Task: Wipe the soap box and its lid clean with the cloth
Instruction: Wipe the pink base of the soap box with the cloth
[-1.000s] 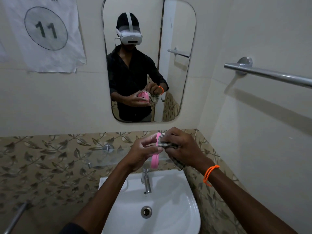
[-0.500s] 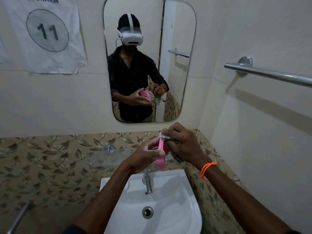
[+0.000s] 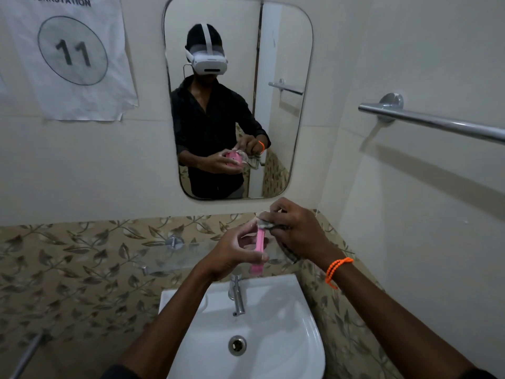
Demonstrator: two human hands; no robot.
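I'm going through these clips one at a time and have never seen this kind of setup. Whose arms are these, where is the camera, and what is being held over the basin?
There is no machine here: a person works with bare hands, and the one camera is worn on the head, looking forward and down. The mirror ahead reflects that same person wearing the white headset.

The left hand holds a pink soap box piece, seen edge-on; whether it is the box or its lid I cannot tell. The right hand, with an orange bead bracelet on its wrist, grips a patterned cloth bunched against the top of the pink piece.

Below the hands are a white washbasin with a chrome tap, and a glass shelf on the leaf-patterned tiles. A towel rail is on the right wall, and a paper sign reading 11 hangs at upper left.
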